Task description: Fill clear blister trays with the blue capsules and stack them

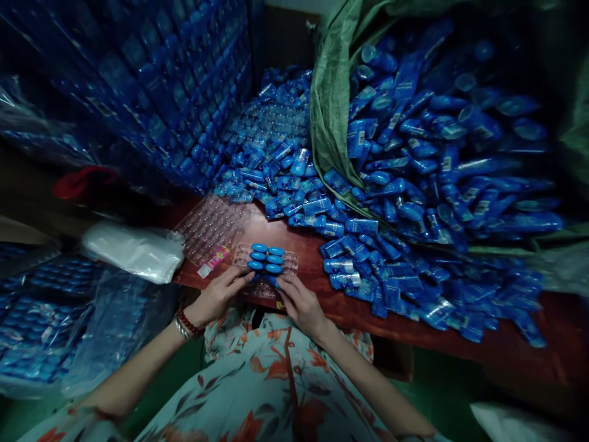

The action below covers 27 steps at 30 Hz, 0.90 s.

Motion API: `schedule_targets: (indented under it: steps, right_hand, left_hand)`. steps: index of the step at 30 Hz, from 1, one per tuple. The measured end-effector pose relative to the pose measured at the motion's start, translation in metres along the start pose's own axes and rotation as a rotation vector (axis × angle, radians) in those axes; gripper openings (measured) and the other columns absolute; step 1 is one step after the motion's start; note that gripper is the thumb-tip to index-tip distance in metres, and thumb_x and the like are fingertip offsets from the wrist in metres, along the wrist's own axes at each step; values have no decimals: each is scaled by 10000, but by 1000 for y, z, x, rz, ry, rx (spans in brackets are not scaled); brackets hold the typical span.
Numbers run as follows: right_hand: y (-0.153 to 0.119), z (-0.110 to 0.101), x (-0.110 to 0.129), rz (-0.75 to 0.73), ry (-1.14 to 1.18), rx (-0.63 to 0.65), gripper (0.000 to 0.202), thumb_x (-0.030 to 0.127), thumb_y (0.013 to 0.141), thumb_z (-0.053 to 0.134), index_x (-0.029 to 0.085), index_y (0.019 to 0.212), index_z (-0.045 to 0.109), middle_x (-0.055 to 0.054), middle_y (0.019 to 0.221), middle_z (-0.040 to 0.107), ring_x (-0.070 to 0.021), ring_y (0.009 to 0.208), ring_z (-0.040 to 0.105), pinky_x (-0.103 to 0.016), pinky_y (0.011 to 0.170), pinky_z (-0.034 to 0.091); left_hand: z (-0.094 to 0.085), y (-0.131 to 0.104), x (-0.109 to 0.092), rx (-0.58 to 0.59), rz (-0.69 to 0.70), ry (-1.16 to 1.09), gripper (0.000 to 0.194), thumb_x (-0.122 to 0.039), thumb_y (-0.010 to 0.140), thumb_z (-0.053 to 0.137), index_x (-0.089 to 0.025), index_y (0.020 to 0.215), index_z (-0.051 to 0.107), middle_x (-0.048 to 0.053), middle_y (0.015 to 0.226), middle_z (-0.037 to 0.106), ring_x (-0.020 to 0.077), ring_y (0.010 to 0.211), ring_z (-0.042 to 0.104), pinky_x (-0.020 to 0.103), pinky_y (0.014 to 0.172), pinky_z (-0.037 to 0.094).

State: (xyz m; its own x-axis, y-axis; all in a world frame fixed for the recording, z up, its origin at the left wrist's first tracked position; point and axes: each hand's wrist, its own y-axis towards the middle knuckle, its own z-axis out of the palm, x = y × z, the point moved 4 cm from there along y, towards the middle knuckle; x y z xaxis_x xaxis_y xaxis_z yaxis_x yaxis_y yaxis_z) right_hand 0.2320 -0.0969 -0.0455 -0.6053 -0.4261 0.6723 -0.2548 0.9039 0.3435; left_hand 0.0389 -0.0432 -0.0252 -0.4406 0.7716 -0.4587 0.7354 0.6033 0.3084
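A clear plastic tray (291, 263) lies near the front edge of the reddish table, with several blue oval pieces (275, 259) in two columns in its middle. My left hand (221, 296) is at the tray's near left side, its fingers pinched on a small blue piece. My right hand (301, 304) is at the near right side, fingers closed on another blue piece, partly hidden by the fingertips. The near end of the tray lies between both hands. Just left of it is a small pink and white label sheet (213, 261).
Blue wrapped packs (317, 205) are heaped behind and to the right, spilling from a green sack (329, 104). Stacked blue trays (151, 80) rise at the back left. Empty clear trays (214, 224) and a plastic bag bundle (133, 250) lie left; more bagged blue trays (41, 325) are below.
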Motion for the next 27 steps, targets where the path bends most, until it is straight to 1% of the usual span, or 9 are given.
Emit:
schedule_targets:
  steps: [3,8,13,17,21,23,24,25,27]
  right_hand:
    - [5,-7,6,-76,-296,157,386,54,875,348,144,1191,551,-124,1036,610,-177,950,590,-287,806,504]
    - [9,-21,18,-20,-557,336,282,123,906,412,180,1129,575,-70,842,588,-160,755,560,-267,673,456]
    - [20,-24,11,107,-702,395,271,139,904,430,194,1131,568,-71,838,573,-175,741,539,-275,625,428]
    - [24,-29,-1,169,-713,327,324,148,908,416,214,1194,552,-90,954,592,-188,838,548,-293,700,446]
    - [-1,-45,-6,194,-613,79,438,127,895,392,263,1301,486,-104,1165,533,-191,993,531,-296,798,459]
    - [-23,-59,-11,254,-545,-66,460,113,891,365,264,1308,485,-95,1144,538,-175,999,530,-283,822,458]
    - [-33,-67,-14,294,-532,-119,457,103,888,354,252,1292,505,-91,1093,560,-173,976,534,-283,817,459]
    - [-43,-74,-17,334,-541,-145,447,96,882,351,239,1265,533,-88,1042,581,-179,953,535,-293,808,458]
    - [-55,-85,-24,397,-621,-97,418,95,862,383,218,1213,575,-93,1011,612,-214,952,520,-339,800,446]
  left_hand:
    - [1,6,-12,25,30,39,366,-109,919,356,-168,1272,435,120,1101,575,162,1016,572,287,815,534]
    - [23,17,-32,66,63,84,351,-97,906,353,-141,1239,456,130,1088,582,188,1028,556,327,822,535]
    - [43,46,-33,65,41,55,324,-88,893,371,-132,1183,509,133,1107,570,188,1010,543,330,825,521]
    - [46,63,-29,0,51,98,287,-112,901,386,-130,1137,549,129,1103,576,192,1003,530,335,832,491]
    - [45,62,-32,-48,-74,290,307,-202,884,472,-181,1178,558,147,1122,575,245,991,527,387,796,451]
    - [43,62,-41,-125,-101,303,334,-242,873,506,-192,1200,550,143,1098,585,241,966,535,377,794,436]
    - [44,65,-49,-153,-68,285,329,-238,875,502,-194,1196,553,131,1074,596,229,958,540,361,801,431]
    - [46,70,-60,-155,-18,263,319,-219,880,486,-195,1190,556,118,1060,605,218,963,544,347,812,426]
    - [58,86,-81,-70,56,246,341,-168,889,439,-189,1214,537,107,1096,609,211,1015,539,333,842,418]
